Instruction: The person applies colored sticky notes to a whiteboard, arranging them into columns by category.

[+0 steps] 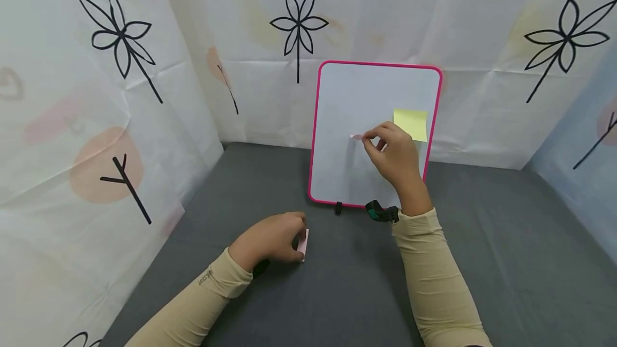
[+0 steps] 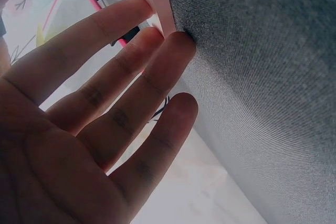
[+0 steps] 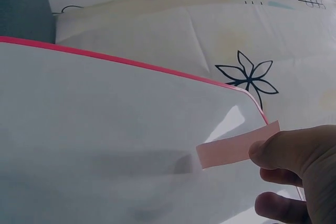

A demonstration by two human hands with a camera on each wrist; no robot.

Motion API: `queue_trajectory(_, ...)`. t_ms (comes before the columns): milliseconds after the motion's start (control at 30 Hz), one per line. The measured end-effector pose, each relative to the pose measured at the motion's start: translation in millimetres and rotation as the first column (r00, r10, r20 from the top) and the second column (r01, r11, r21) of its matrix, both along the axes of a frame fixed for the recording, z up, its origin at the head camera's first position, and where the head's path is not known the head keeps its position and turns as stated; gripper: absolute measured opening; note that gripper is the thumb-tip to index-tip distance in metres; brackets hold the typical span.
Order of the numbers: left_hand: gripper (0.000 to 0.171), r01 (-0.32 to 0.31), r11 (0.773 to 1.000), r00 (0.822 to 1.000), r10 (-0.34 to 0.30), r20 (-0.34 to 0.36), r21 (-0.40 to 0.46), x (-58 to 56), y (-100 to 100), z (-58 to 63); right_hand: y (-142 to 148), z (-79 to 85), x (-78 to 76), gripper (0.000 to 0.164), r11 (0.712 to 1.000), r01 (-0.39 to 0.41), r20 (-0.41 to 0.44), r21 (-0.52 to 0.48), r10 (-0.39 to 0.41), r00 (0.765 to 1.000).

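Note:
A whiteboard (image 1: 356, 95) with a pink frame leans upright against the back wall. My right hand (image 1: 395, 154) pinches a small pink paper strip (image 3: 226, 151) between thumb and fingers, just in front of the board's face. Whether the strip touches the board I cannot tell. A yellow sticky note (image 1: 411, 124) is stuck on the board's right side, partly behind that hand. Down on the table, my left hand (image 1: 272, 237) grips a narrow pad of pink sticky notes (image 1: 303, 245) by its ends; the left wrist view shows the pad's edge (image 2: 157, 1) at the fingertips.
Dark grey cloth covers the table (image 1: 506, 240). White cloth walls (image 1: 376, 9) printed with flowers enclose it at the back and sides. A small black clip (image 1: 338, 208) sits at the board's lower edge. A dark strap (image 1: 381, 212) shows at the right wrist.

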State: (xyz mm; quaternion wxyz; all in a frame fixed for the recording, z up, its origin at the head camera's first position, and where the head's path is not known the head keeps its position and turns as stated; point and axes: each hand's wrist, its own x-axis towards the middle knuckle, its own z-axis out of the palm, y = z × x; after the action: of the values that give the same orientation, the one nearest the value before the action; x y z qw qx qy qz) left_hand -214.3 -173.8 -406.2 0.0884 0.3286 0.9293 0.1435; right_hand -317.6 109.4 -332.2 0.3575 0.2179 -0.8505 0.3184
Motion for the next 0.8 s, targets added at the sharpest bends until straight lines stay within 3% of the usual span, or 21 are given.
queue_trajectory(567,0.020,0.002,1.000,1.000,-0.002,-0.006,-0.004,-1.0,1.3,0.6,-3.2,-4.4,-1.1,0.007,0.996,0.022,0.031,0.087,-0.025,0.999)
queue_trajectory(800,0.021,0.004,1.000,1.000,-0.004,-0.003,-0.003,-0.6,1.4,-0.2,-3.3,-7.0,0.4,0.007,0.991,0.013,0.080,0.132,-0.024,0.997)
